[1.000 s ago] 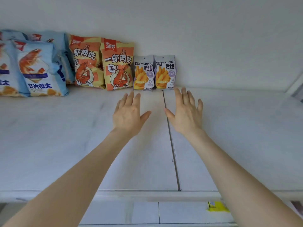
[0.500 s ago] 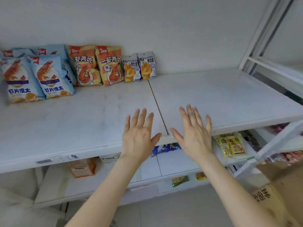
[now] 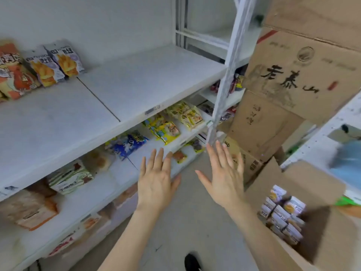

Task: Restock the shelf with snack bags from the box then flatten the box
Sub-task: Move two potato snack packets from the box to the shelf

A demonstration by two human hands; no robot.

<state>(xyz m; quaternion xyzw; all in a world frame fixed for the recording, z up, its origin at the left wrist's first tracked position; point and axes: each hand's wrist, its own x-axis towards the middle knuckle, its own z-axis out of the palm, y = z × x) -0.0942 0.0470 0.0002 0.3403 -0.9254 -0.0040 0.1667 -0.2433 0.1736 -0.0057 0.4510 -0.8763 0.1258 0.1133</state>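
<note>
Two small purple-and-yellow fry snack bags (image 3: 55,64) stand at the back of the white top shelf (image 3: 136,85), beside an orange shrimp-cracker bag (image 3: 13,73). An open cardboard box (image 3: 322,237) sits low at the right, with several more purple-and-yellow snack bags (image 3: 283,214) stacked inside. My left hand (image 3: 156,184) and my right hand (image 3: 224,177) hover side by side over the floor in front of the shelves, fingers spread, holding nothing. The right hand is just left of the box's near flap.
Lower shelves hold blue, yellow and green snack packs (image 3: 166,128) and bread (image 3: 29,210). A white shelf post (image 3: 224,79) rises at the centre right. Stacked cardboard cartons (image 3: 293,71) stand behind the open box. A dark shoe tip (image 3: 192,262) shows on the grey floor.
Both hands have drawn back from the top shelf and dropped to the right, toward the open box. The view swung right and down, bringing the cartons and the box contents into sight.
</note>
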